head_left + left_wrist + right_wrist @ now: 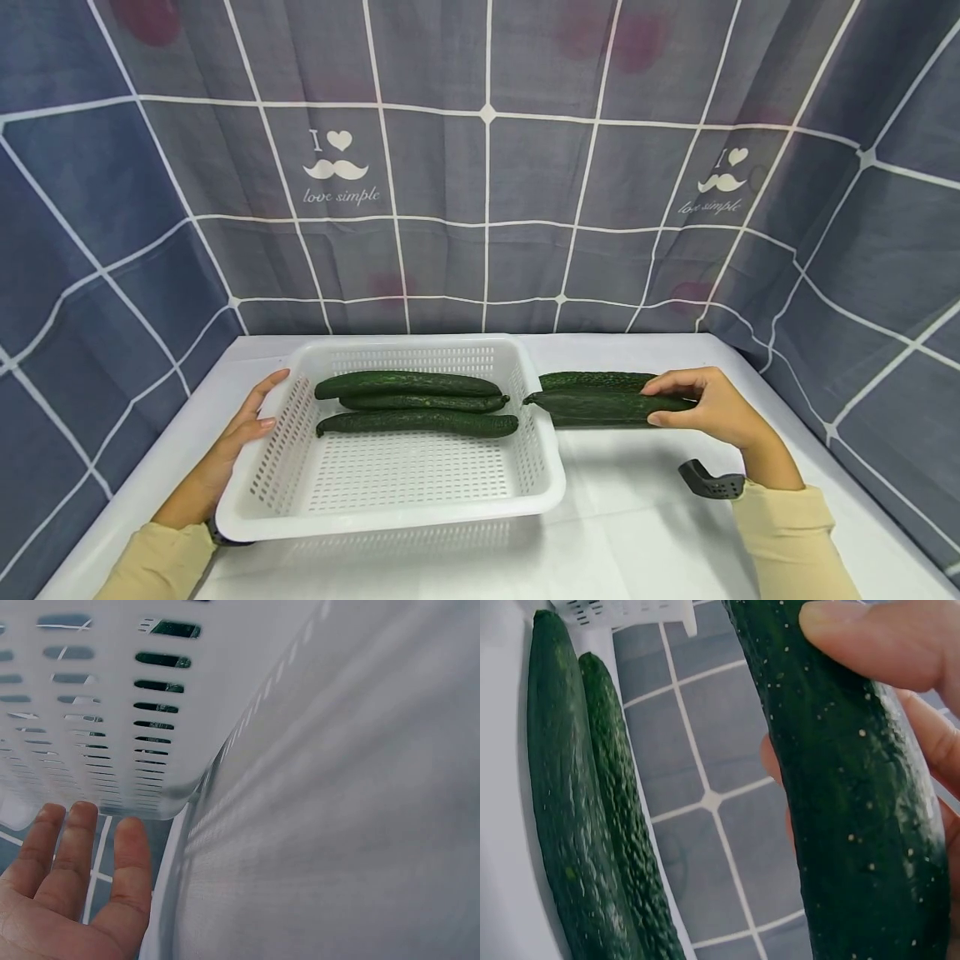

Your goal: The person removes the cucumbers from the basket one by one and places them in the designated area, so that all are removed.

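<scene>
A white perforated plastic basket [420, 521] holds several dark green cucumbers [408, 384] lying lengthwise toward its back. My left hand [228, 446] is at the basket's left side, fingers fairly straight; in the left wrist view the fingers [131, 859] extend beside the slotted outer wall. To the right of the basket, my right hand [705, 404] grips a cucumber [600, 407] between thumb and fingers near its right end. The right wrist view shows this cucumber [847, 795] above the table, apart from two others [566, 795] lying side by side. In the head view it partly covers them.
The white tabletop [622, 525] extends around the basket. Blue-grey checked cloth [480, 167] with white lines hangs behind and on both sides. A black wrist strap [712, 483] is on my right wrist.
</scene>
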`<state>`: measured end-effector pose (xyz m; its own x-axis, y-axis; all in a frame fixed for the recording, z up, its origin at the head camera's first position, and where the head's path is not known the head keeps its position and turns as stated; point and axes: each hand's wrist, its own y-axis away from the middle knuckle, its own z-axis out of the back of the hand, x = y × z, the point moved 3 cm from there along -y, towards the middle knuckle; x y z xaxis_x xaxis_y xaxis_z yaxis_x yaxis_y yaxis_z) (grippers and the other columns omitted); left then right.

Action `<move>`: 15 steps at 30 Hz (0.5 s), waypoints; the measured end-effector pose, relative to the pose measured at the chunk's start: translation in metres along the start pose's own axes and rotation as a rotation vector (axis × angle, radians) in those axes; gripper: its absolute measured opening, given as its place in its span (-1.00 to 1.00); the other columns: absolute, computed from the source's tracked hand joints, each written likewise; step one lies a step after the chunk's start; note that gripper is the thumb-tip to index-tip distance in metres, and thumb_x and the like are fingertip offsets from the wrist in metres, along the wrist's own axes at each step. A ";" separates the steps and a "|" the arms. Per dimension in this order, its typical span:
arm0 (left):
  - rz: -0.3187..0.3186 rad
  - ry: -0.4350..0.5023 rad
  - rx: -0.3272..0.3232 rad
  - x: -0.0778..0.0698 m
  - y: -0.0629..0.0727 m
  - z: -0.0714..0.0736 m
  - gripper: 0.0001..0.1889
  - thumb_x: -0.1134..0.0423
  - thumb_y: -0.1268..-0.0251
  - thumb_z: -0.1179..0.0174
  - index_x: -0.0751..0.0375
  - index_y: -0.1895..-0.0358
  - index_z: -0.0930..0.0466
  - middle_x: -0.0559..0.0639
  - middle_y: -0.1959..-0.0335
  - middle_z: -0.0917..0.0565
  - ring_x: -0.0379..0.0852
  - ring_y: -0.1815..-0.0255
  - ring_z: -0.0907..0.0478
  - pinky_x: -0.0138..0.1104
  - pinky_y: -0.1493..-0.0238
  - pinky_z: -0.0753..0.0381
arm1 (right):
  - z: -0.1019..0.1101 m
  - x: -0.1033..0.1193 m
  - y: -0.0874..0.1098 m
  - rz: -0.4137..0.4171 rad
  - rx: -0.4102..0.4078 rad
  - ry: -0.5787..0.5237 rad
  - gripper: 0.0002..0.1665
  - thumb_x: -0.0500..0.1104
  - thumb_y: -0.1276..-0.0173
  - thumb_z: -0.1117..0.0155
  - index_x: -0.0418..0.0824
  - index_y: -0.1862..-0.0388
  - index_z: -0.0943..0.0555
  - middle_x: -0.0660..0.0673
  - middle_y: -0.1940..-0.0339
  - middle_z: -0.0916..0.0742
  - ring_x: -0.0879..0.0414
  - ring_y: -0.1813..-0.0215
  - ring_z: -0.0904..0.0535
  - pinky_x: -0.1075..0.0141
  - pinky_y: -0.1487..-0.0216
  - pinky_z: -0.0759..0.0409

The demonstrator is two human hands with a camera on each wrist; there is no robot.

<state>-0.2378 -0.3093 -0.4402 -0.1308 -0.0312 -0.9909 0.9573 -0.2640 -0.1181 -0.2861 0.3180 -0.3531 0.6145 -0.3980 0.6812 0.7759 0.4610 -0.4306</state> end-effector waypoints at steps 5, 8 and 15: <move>-0.007 0.001 -0.008 0.000 0.000 0.000 -0.29 0.16 -0.64 0.21 -0.50 -0.72 0.11 -0.05 -0.66 0.10 -0.20 -0.37 -0.31 -0.03 -0.11 -0.49 | 0.005 -0.008 0.004 -0.019 0.002 -0.027 -0.60 -0.55 -0.10 -0.58 -0.25 0.10 -0.84 0.23 0.09 -0.83 0.32 0.11 -0.74 0.48 0.08 -0.62; -0.001 0.009 -0.008 -0.001 0.001 0.000 -0.30 0.16 -0.65 0.22 -0.51 -0.72 0.09 -0.06 -0.65 0.09 -0.22 -0.35 -0.33 -0.07 -0.09 -0.51 | 0.007 -0.014 0.005 -0.030 0.006 -0.047 -0.60 -0.56 -0.11 -0.58 -0.26 0.09 -0.84 0.23 0.09 -0.83 0.31 0.10 -0.75 0.47 0.09 -0.63; -0.003 0.002 -0.006 0.000 0.000 0.000 -0.30 0.17 -0.64 0.21 -0.50 -0.72 0.09 -0.07 -0.65 0.09 -0.22 -0.38 -0.30 -0.12 -0.11 -0.51 | 0.012 -0.028 0.010 -0.059 0.005 -0.074 -0.59 -0.59 -0.11 -0.56 -0.28 0.09 -0.82 0.23 0.10 -0.83 0.31 0.11 -0.74 0.46 0.11 -0.64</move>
<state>-0.2383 -0.3097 -0.4400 -0.1334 -0.0288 -0.9906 0.9584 -0.2583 -0.1215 -0.2976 0.3430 -0.3699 0.5554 -0.3649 0.7473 0.8096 0.4428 -0.3855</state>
